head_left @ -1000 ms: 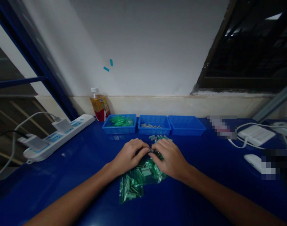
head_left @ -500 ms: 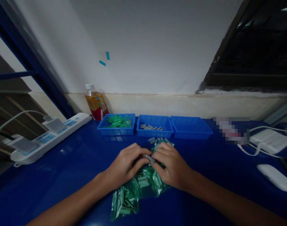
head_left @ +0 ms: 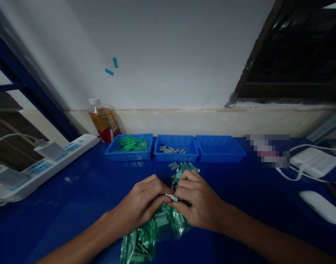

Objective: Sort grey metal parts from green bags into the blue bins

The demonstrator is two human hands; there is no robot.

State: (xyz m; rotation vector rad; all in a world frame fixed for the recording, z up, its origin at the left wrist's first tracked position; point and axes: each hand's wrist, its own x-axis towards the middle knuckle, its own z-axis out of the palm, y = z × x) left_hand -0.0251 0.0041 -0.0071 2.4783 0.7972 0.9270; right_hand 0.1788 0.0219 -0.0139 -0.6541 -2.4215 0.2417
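A small silver metal cylinder is pinched between the fingertips of both hands. My left hand is closed on its left end, thumb and forefinger pressed together. On the other end is my right hand, also closed, its fingers curled. Beneath them lie green clear plastic bags of metal parts, some cylinder-shaped, some long and thin. Several loose metal cylinders lie just beyond my right hand, partly on green plastic. My fingers hide part of the held piece.
Three blue trays stand along the wall: a left tray with green bags, a middle tray with metal cylinders, and a right tray. A drink bottle and power strip are left; a white mouse-shaped object is right.
The view has shifted, so trays and bottle appear further left. The held cylinder has been turned and sits slightly lower between my hands, which keep their pinch.
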